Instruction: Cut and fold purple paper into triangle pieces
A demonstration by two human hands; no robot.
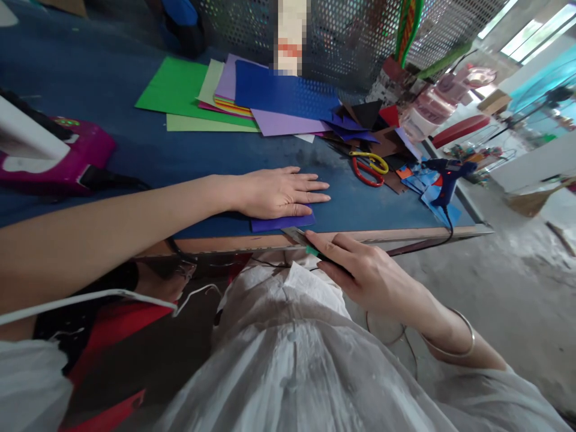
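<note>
My left hand [274, 193] lies flat near the table's front edge, fingers stretched to the right. Under its thumb side is a piece of purple-blue paper [274, 224], partly hidden by the palm. My right hand [360, 264] grips a utility knife [294, 234] with a metal blade and a bit of green on its handle. Its blade touches or hovers just over the paper's near right edge; I cannot tell which. Most of the handle is inside the fingers.
Coloured sheets [288, 90] are stacked at the back. Scissors [369, 167] with red and yellow handles lie by paper scraps [391, 141]. A blue glue gun [447, 177] stands at the right with its cord over the edge. A magenta device [85, 153] is at the left.
</note>
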